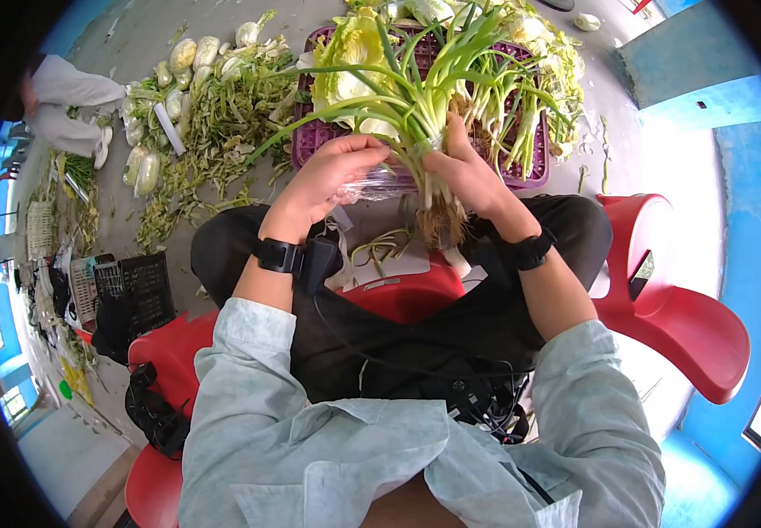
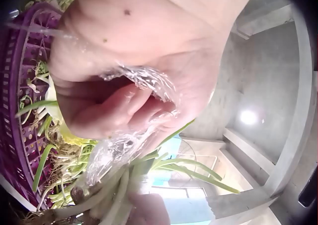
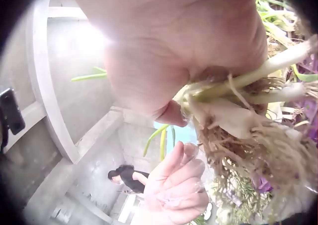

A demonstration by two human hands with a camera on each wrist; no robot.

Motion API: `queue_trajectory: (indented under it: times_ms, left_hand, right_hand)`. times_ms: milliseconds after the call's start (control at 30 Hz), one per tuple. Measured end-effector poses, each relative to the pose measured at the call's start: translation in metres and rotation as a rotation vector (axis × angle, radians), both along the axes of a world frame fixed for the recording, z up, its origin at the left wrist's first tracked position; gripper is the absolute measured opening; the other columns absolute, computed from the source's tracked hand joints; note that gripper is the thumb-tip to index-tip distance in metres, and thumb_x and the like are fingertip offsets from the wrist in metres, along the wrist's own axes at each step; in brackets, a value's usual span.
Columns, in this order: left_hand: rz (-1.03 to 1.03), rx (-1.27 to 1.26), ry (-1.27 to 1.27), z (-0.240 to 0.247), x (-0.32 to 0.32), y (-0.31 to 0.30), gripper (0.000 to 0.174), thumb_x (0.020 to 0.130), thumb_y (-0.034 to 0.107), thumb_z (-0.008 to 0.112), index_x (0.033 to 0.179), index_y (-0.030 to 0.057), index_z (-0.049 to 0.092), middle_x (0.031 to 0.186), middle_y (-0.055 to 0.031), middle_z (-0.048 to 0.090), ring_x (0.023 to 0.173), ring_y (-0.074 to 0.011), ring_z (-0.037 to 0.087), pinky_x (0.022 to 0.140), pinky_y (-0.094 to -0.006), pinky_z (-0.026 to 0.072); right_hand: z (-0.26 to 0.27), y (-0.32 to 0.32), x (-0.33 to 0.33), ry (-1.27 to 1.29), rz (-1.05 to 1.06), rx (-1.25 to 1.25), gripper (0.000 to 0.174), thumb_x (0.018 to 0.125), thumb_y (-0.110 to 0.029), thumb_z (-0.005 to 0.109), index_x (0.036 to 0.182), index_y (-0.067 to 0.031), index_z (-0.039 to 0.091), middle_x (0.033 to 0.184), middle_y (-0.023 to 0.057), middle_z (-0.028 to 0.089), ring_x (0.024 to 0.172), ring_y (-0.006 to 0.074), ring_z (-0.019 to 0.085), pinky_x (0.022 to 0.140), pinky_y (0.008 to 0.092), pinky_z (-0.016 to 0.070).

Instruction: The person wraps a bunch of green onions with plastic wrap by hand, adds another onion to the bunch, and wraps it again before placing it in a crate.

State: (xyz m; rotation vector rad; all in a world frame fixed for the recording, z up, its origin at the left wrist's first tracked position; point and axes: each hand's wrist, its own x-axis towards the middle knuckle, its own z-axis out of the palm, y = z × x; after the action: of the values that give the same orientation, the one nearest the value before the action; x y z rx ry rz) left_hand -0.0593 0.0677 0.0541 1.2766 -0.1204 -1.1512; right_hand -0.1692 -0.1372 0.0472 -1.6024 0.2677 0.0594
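A bunch of green onions [image 1: 429, 92] stands between the two hands, leaves spread over the crate and brown roots [image 1: 439, 222] hanging down. My right hand [image 1: 471, 173] grips the bunch around its white stems, the thumb pointing up along it. Clear plastic film [image 1: 379, 186] wraps part of the stems and stretches to my left hand [image 1: 335, 174]. In the left wrist view, the curled fingers of that hand hold crumpled film [image 2: 151, 81] against the palm. Seen from the right wrist, the roots [image 3: 248, 150] hang below the right hand [image 3: 184, 41].
In front is a purple plastic crate [image 1: 304, 145] with more green onions [image 1: 521, 114] and a cabbage leaf [image 1: 350, 66]. Cabbages and trimmed leaves [image 1: 231, 114] cover the floor at the left. A red stool [image 1: 671, 317] with a phone [image 1: 641, 275] stands at the right. Another person's legs [image 1: 73, 97] show at the left.
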Motion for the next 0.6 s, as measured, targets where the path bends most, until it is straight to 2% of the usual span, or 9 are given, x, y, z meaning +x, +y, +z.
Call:
queue_trajectory:
  times_ms: [67,167,267,367,467,567,600]
  left_hand:
    - [0.007,0.01,-0.004,0.001,0.0,0.0,0.012,0.103,0.015,0.061,0.105,0.0042,0.067,0.063,0.0106,0.048,0.045,0.0026,0.038,0.039,-0.017,0.0257]
    - [0.025,0.005,0.021,-0.006,0.003,-0.001,0.013,0.103,0.015,0.061,0.105,0.0035,0.067,0.062,0.0106,0.045,0.044,0.0021,0.036,0.038,-0.0178,0.025]
    - [-0.019,-0.069,0.04,-0.007,0.006,0.002,0.014,0.103,0.016,0.061,0.105,0.0029,0.067,0.061,0.011,0.042,0.045,0.0018,0.036,0.039,-0.0184,0.0252]
    - [-0.012,-0.07,0.033,-0.013,0.007,0.002,0.014,0.103,0.016,0.062,0.103,0.0033,0.068,0.064,0.0109,0.046,0.049,0.0025,0.04,0.042,-0.0176,0.0275]
    - [0.085,0.01,-0.059,-0.008,0.0,-0.005,0.013,0.102,0.015,0.063,0.102,0.0039,0.07,0.073,0.0082,0.058,0.057,0.0023,0.048,0.049,-0.0165,0.0343]
    - [-0.006,-0.058,-0.022,-0.002,0.002,0.003,0.013,0.102,0.015,0.063,0.102,0.0042,0.07,0.087,0.0032,0.067,0.07,-0.0007,0.059,0.058,-0.0171,0.0436]
    - [-0.004,-0.048,-0.042,-0.004,0.002,0.002,0.013,0.102,0.015,0.063,0.101,0.0042,0.07,0.089,0.0022,0.068,0.073,-0.0021,0.061,0.061,-0.018,0.0456]
  right_hand:
    - [-0.009,-0.002,0.001,-0.016,-0.042,-0.062,0.079,0.09,-0.014,0.067,0.15,0.0072,0.02,0.13,0.0228,0.056,0.117,0.0261,0.058,0.101,0.0344,0.0475]
    - [-0.002,-0.004,0.001,0.02,-0.083,-0.16,0.08,0.088,-0.011,0.069,0.15,0.0071,0.021,0.129,0.0214,0.057,0.116,0.0249,0.059,0.1,0.0338,0.0481]
    - [-0.01,-0.008,0.003,-0.014,-0.069,0.009,0.083,0.086,-0.011,0.073,0.149,0.0072,0.023,0.129,0.0207,0.057,0.115,0.0244,0.059,0.099,0.0343,0.0489]
    - [-0.01,-0.006,0.002,-0.032,-0.049,-0.057,0.083,0.086,-0.013,0.074,0.149,0.0067,0.023,0.129,0.0205,0.057,0.114,0.0238,0.06,0.098,0.0348,0.0495]
    - [0.0,0.0,0.002,-0.034,-0.006,0.008,0.085,0.085,-0.014,0.076,0.149,0.0058,0.023,0.128,0.0204,0.058,0.115,0.0243,0.06,0.099,0.0353,0.0495]
    - [-0.01,0.003,0.001,-0.105,0.063,-0.17,0.081,0.086,-0.011,0.079,0.148,0.002,0.029,0.131,0.0165,0.057,0.12,0.0213,0.056,0.103,0.0341,0.047]
    - [-0.013,0.004,0.002,-0.099,0.054,-0.138,0.086,0.082,-0.01,0.081,0.147,0.0037,0.029,0.13,0.0184,0.057,0.12,0.0228,0.057,0.102,0.0353,0.0477]
